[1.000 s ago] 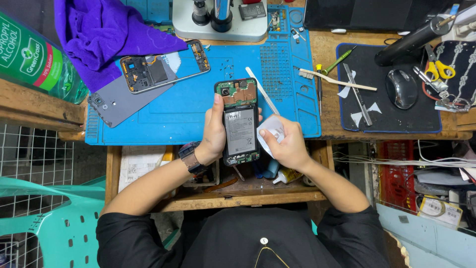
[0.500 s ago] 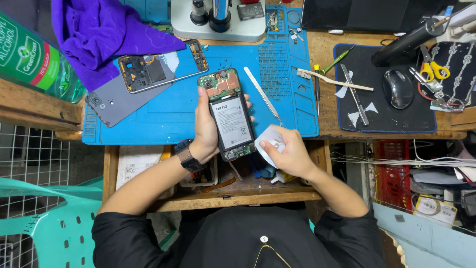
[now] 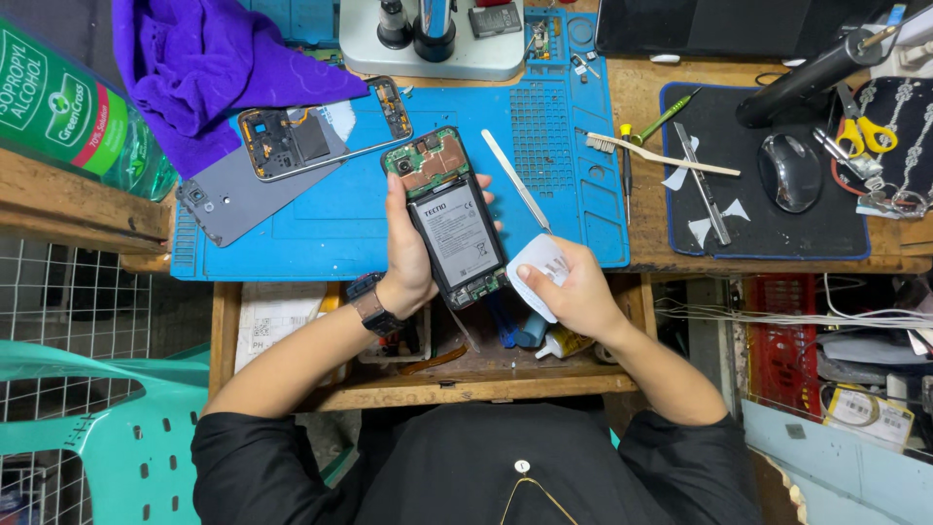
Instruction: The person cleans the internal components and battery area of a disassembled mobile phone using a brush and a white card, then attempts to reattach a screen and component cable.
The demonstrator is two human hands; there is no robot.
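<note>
My left hand (image 3: 408,255) grips an opened smartphone (image 3: 449,216) with its back off, so the battery and circuit board show. The phone is tilted, top end toward the upper left, over the front edge of the blue work mat (image 3: 340,209). My right hand (image 3: 575,292) is just right of the phone's lower end and holds a white plastic piece (image 3: 537,267) with a small tool. A phone frame (image 3: 321,131) and a grey back cover (image 3: 233,199) lie on the mat to the left.
A purple cloth (image 3: 209,68) and green bottle (image 3: 73,117) sit at the left. A microscope base (image 3: 432,39) stands at the back. Metal tweezers (image 3: 515,180), a toothbrush (image 3: 661,156), a mouse (image 3: 789,172) and scissors (image 3: 860,131) lie right. An open drawer (image 3: 437,355) is below.
The phone has tilted from upright to slanting left and shifted left with my left hand. My right hand came off the phone and moved right and down with the white piece.
</note>
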